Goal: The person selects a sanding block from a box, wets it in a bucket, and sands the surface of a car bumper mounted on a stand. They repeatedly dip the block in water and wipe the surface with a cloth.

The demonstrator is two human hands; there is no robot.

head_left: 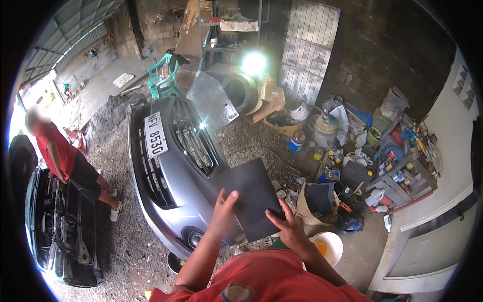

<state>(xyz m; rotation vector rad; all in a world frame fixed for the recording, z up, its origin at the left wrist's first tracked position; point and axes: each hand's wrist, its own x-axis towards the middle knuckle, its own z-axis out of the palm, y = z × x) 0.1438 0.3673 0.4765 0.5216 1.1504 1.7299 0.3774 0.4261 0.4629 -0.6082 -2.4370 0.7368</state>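
A dark, flat, square sheet (pixel 250 183) is in front of me over the right end of a silver car bumper (pixel 173 183), which has a dark grille and a plate. My left hand (pixel 223 211) grips the sheet's left side, slightly blurred. My right hand (pixel 288 226) is closed on its lower right edge, together with what looks like a small black object. Whether the sheet touches the bumper is unclear.
A person in red (pixel 58 151) stands left beside an open-bonnet car (pixel 60 236). A green chair (pixel 161 88), tyre (pixel 236 88) and cardboard boxes (pixel 271 100) are behind. Cluttered containers and shelving (pixel 402 186) line the right; a white bucket (pixel 332 246) sits near my right arm.
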